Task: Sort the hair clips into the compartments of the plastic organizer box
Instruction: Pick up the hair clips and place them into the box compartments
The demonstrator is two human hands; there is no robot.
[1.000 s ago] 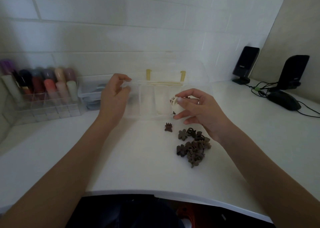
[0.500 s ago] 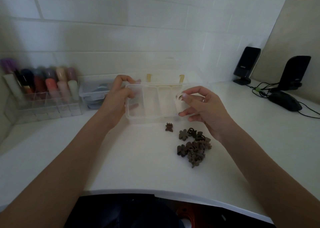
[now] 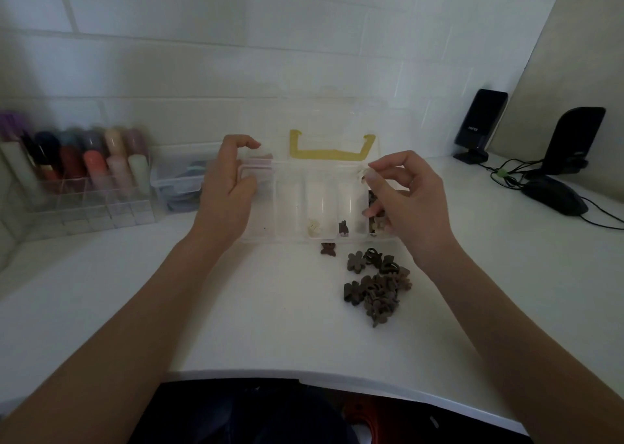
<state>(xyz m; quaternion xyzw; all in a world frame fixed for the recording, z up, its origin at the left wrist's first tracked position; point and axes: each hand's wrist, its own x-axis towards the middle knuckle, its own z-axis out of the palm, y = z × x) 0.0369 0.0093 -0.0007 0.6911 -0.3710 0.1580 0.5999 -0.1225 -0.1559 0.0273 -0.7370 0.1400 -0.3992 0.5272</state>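
Two clips already lie in the middle compartments of the plastic organizer box (image 3: 290, 207): a cream clip (image 3: 314, 228) in one and a dark brown clip (image 3: 343, 228) in the compartment just to its right. The rightmost compartment holds several more clips, partly hidden behind the right hand (image 3: 405, 203). The box stands open on the white tabletop (image 3: 236, 308), its clear lid with a yellow handle (image 3: 329, 151) raised toward the wall. The left hand (image 3: 229, 190) holds the left end of the box, fingers curled round its rim. The right hand hovers over the right end; its grip pinches a small cream clip (image 3: 364, 174) between thumb and forefinger. Which compartment this clip is bound for cannot be told. Most of the work appears to remain: a pile of brown clips (image 3: 376, 285) lies on the tabletop just in front of the box, and one stray brown clip (image 3: 328, 249) sits near the front wall. The two leftmost compartments look empty. A rack of bottles (image 3: 77, 166) stands well to the left.
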